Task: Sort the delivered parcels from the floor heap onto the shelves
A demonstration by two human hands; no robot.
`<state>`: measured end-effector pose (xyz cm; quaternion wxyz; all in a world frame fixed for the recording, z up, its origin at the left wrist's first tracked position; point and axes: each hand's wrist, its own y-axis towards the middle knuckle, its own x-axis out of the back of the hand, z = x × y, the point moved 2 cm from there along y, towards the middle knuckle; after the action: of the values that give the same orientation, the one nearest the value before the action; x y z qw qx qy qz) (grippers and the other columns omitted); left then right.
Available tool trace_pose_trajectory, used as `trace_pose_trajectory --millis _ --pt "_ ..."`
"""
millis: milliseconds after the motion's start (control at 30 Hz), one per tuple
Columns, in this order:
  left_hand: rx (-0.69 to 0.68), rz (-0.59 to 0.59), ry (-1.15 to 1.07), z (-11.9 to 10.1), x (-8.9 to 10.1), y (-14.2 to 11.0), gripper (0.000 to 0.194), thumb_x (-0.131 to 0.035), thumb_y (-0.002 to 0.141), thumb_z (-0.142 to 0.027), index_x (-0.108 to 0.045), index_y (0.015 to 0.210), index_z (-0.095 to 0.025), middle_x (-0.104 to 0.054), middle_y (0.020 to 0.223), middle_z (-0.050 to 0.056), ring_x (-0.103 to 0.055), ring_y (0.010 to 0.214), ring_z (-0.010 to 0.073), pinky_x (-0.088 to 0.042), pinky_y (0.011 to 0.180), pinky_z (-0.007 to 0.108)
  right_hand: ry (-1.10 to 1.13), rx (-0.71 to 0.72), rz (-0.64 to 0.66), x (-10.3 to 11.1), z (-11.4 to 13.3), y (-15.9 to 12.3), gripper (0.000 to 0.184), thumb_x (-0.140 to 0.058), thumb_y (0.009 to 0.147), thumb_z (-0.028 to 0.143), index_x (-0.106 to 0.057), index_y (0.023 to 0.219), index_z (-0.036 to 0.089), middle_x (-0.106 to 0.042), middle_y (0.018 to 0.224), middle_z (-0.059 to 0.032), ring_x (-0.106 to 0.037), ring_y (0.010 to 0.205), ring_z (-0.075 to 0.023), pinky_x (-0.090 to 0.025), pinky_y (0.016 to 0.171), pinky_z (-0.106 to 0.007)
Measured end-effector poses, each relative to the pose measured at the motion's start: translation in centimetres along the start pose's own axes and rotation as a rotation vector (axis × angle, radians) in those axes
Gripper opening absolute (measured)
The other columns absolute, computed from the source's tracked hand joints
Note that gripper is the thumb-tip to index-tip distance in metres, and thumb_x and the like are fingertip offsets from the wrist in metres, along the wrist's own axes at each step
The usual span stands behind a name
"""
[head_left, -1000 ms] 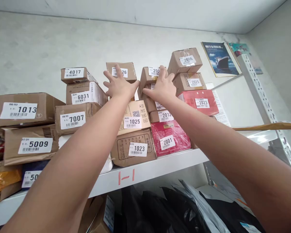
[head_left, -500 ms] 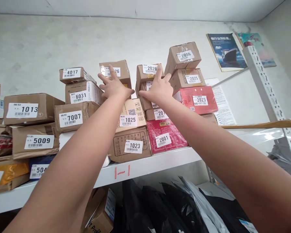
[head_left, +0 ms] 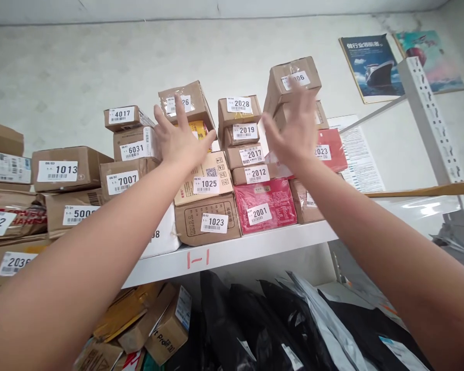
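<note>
With fingers spread, my left hand (head_left: 183,139) is raised in front of a brown cardboard box whose label ends in 26 (head_left: 199,98); I cannot tell if it touches. My right hand (head_left: 296,123), slightly blurred, has its fingers apart in front of the box labelled 2006 (head_left: 274,85), hiding part of its label; contact is unclear. Between the hands stands a stack of small boxes, topped by the box labelled 2028 (head_left: 239,105), over the box labelled 2019 (head_left: 243,133). Below sit a cream box labelled 1025 (head_left: 183,190) and a red box labelled 2001 (head_left: 261,206).
A white shelf (head_left: 239,246) marked 1-1 bears the stacked parcels. To the left are boxes labelled 1013 (head_left: 90,162) and 7007 (head_left: 108,170). Black bags (head_left: 224,319) and loose boxes (head_left: 168,335) lie below. A perforated upright (head_left: 429,113) stands right, near posters (head_left: 371,67).
My right hand has moved right, from the stack topped by 2028 to the one topped by 2006, uncovering the 2028 label. My left hand stays by the 26 box. The view has shifted slightly.
</note>
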<state>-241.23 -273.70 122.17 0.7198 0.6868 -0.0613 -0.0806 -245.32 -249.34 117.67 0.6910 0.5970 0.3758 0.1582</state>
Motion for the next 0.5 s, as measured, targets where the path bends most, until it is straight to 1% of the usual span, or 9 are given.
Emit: trace_pose_trajectory --millis 67,100,133,167,200,233,267,333,500 --pt "-0.026 -0.024 0.036 -1.2 1.1 -3.9 0.098 -0.062 0.075 -0.061 -0.016 0.156 -0.033 -0.014 0.162 0.01 -0.007 0.15 0.0436 -0.017 0.117 0.068 0.019 -0.022 -0.268 3.8 -4.9 -0.9 0.06 -0.046 0.089 0.051 -0.039 0.14 0.02 -0.045 0.139 -0.0153 -0.048 0.123 -0.0217 -0.04 0.106 -0.036" --pt "-0.077 -0.009 0.053 -1.8 1.5 -6.1 0.095 -0.061 0.077 -0.058 -0.015 0.156 -0.032 -0.013 0.162 0.011 -0.008 0.15 0.0435 -0.016 0.117 0.068 0.035 -0.136 -0.355 5.2 -7.8 -1.7 0.061 -0.046 0.087 0.051 -0.041 0.139 0.02 -0.045 0.14 -0.0164 -0.048 0.123 -0.0218 -0.04 0.105 -0.035" --pt "-0.128 0.015 0.068 -2.2 1.7 -8.3 0.093 -0.06 0.08 -0.055 -0.014 0.157 -0.031 -0.012 0.162 0.011 -0.009 0.15 0.0427 -0.015 0.118 0.067 0.078 -0.335 -0.342 6.1 -10.9 -2.6 0.062 -0.045 0.086 0.053 -0.044 0.139 0.02 -0.047 0.138 -0.0178 -0.05 0.121 -0.0233 -0.041 0.104 -0.037" --pt "-0.168 0.042 0.083 -2.5 1.8 -10.5 0.091 -0.059 0.081 -0.052 -0.013 0.157 -0.031 -0.012 0.163 0.012 -0.01 0.15 0.0416 -0.015 0.119 0.066 0.18 -0.586 -0.206 6.4 -13.9 -3.8 0.064 -0.04 0.087 0.058 -0.047 0.139 0.021 -0.051 0.136 -0.0185 -0.052 0.12 -0.0254 -0.042 0.102 -0.041" --pt "-0.194 0.069 0.103 -2.6 1.7 -12.6 0.089 -0.059 0.082 -0.049 -0.014 0.157 -0.033 -0.011 0.163 0.011 -0.011 0.15 0.0405 -0.014 0.12 0.064 0.314 -0.815 0.003 6.2 -16.3 -5.3 0.069 -0.031 0.089 0.065 -0.047 0.14 0.022 -0.054 0.135 -0.0186 -0.056 0.117 -0.0281 -0.044 0.099 -0.046" --pt "-0.205 0.099 0.13 -2.6 1.5 -14.4 0.088 -0.059 0.082 -0.048 -0.015 0.157 -0.034 -0.011 0.163 0.01 -0.012 0.15 0.0395 -0.013 0.121 0.063 0.427 -0.968 0.224 5.8 -18.1 -6.8 0.075 -0.024 0.089 0.071 -0.047 0.142 0.023 -0.057 0.133 -0.0184 -0.06 0.113 -0.0309 -0.047 0.094 -0.051" --pt "-0.207 0.127 0.161 -2.5 1.2 -15.9 0.085 -0.059 0.083 -0.047 -0.016 0.156 -0.037 -0.011 0.163 0.009 -0.012 0.151 0.0389 -0.012 0.121 0.062 0.483 -1.031 0.345 5.4 -19.2 -8.2 0.078 -0.021 0.088 0.073 -0.05 0.139 0.022 -0.062 0.126 -0.0185 -0.063 0.106 -0.0329 -0.049 0.087 -0.054" --pt "-0.203 0.177 0.216 -2.3 0.7 -18.0 0.08 -0.058 0.083 -0.048 -0.022 0.154 -0.041 -0.013 0.164 0.006 -0.012 0.151 0.0384 -0.007 0.122 0.062 0.568 -1.027 0.477 4.6 -20.0 -10.4 0.084 -0.021 0.086 0.079 -0.058 0.131 0.019 -0.068 0.114 -0.0165 -0.067 0.097 -0.0323 -0.053 0.078 -0.051" --pt "-0.23 0.183 0.224 -2.5 0.6 -19.2 0.072 -0.057 0.086 -0.049 -0.03 0.152 -0.041 -0.009 0.165 0.004 -0.011 0.151 0.0385 -0.002 0.124 0.06 0.561 -0.944 0.477 5.1 -18.9 -11.6 0.084 -0.026 0.084 0.081 -0.07 0.113 0.015 -0.073 0.1 -0.0145 -0.068 0.103 -0.0271 -0.054 0.083 -0.042"
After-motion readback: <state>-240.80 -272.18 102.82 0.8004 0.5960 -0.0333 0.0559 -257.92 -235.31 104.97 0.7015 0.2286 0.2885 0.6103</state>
